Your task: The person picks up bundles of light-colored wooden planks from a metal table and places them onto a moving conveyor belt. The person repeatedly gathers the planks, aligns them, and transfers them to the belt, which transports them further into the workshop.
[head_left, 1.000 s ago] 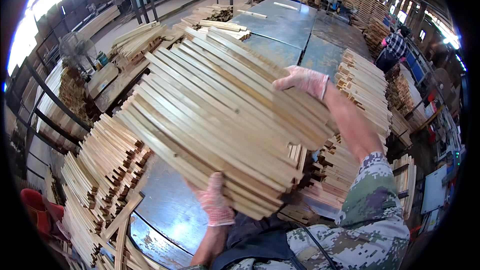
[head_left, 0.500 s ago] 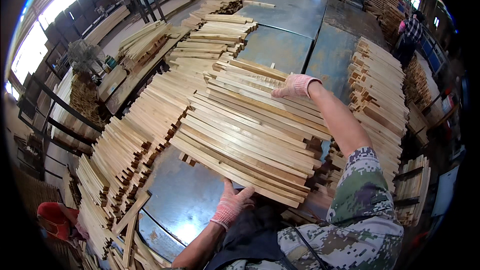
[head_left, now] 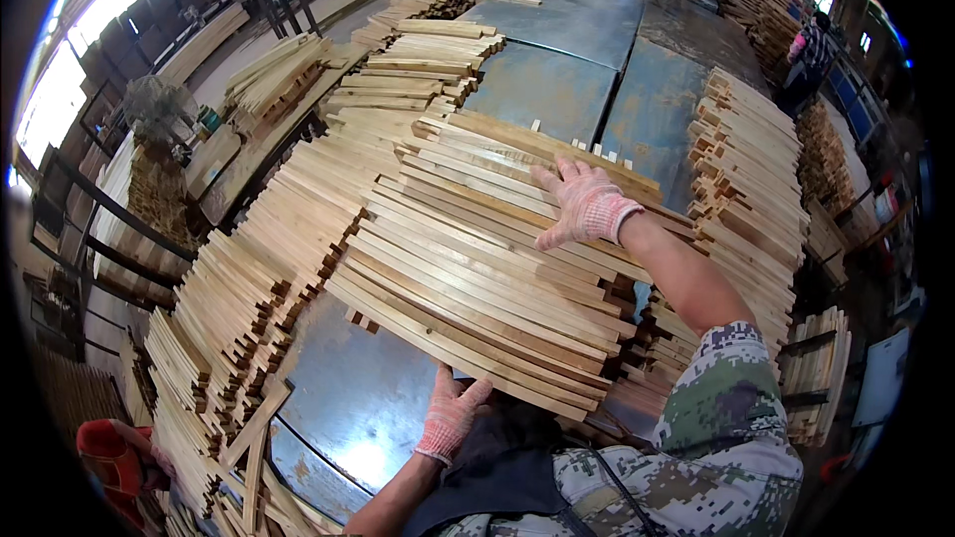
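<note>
Pale wooden strips (head_left: 468, 278) lie side by side in a wide layer in front of me, on top of other strips. My right hand (head_left: 587, 204), in a pink-and-white knit glove, is open across the far part of this layer, fingers spread and palm down. A longer strip (head_left: 557, 147) lies along the far edge, just beyond its fingertips. My left hand (head_left: 455, 416), gloved alike, is at the layer's near edge, thumb and fingers apart, its fingertips at the nearest strip. Neither hand is closed round a strip.
A metal-topped table (head_left: 368, 388) bears the wood. Rows of stacked strips (head_left: 298, 204) run along the left, and another stack (head_left: 746, 169) stands at the right. A person in red (head_left: 114, 457) is at the lower left; another in checks (head_left: 816, 50) stands at the far right.
My right hand has turned and spread its fingers flat over the strips, slightly nearer to me. The far strip now reaches farther right. My left hand stays at the near edge.
</note>
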The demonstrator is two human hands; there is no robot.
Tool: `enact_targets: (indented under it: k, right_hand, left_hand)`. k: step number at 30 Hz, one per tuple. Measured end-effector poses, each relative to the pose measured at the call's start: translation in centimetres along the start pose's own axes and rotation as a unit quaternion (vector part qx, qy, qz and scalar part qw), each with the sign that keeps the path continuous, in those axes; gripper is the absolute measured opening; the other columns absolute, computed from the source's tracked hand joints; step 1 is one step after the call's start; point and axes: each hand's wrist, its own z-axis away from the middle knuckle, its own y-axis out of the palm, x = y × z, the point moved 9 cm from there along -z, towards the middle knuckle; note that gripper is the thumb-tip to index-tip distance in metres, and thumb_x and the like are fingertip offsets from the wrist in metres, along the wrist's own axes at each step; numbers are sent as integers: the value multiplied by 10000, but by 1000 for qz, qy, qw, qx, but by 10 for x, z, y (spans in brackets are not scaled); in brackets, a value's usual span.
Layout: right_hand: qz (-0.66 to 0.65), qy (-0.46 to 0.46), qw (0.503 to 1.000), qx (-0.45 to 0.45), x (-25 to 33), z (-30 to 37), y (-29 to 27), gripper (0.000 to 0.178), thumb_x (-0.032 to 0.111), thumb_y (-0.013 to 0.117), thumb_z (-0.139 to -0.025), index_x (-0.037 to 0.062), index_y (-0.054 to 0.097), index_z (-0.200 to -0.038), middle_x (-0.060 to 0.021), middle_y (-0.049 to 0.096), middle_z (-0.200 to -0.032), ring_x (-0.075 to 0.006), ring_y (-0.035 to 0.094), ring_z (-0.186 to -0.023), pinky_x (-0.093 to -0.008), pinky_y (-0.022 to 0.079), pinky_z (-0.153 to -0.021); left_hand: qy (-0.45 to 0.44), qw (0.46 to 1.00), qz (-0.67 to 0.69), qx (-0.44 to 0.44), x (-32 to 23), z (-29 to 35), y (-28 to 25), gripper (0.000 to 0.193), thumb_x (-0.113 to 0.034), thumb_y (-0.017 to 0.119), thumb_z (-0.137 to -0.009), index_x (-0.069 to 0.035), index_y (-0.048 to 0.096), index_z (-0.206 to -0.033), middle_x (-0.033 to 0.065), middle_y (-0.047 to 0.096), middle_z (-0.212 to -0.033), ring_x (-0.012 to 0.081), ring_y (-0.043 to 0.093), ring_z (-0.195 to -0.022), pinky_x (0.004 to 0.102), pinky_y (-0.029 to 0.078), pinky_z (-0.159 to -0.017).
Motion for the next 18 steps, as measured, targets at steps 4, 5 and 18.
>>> enact_targets:
  k: [4,5,18]
  right_hand:
    - [-21,3,1000,-12,0,-2,-4,1311,618,914,-721,187,245,-1762,-234,326,-1747,-423,331,-1612,-532,313,-1307]
    - [-27,3,1000,-4,-3,-4,-6,1291,593,908,-724,189,252,-1761,-232,351,-1730,-418,355,-1596,-521,336,-1294]
    - [5,8,999,-37,-5,-9,-12,1230,418,862,-705,196,265,-1757,-284,401,-1669,-456,356,-1593,-495,361,-1290]
  left_hand:
    - [7,1000,9,-8,3,3,0,1075,-237,820,-984,-122,74,-1750,207,753,-1119,250,722,-916,353,591,-725]
    - [15,1000,22,-2,3,4,0,1089,-235,820,-985,-121,58,-1754,205,757,-1116,244,721,-907,345,584,-721]
    - [1,1000,-15,13,12,5,-13,1027,-229,808,-998,-72,132,-1756,150,741,-1015,167,681,-798,302,564,-681]
